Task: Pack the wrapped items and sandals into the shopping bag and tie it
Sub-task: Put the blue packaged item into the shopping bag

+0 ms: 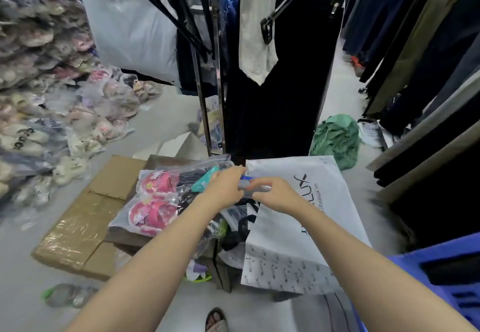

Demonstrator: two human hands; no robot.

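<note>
A white printed shopping bag (293, 227) lies flat across the right side of a low box. To its left lies a clear packet of pink sandals (153, 201), on top of other dark wrapped items (231, 225). My left hand (224, 188) and my right hand (275, 196) meet over the bag's left edge. Between them they hold a small grey wrapped item (255, 187) with a blue bit showing. A teal packet (205, 182) sits just left of my left hand.
Flattened cardboard boxes (85, 225) lie at the left. Heaps of bagged sandals (39, 103) fill the far left. A clothes rack (275, 71) with dark garments stands ahead, more hang at right. A green bag (336, 138) lies on the floor, a blue crate (441, 279) at lower right.
</note>
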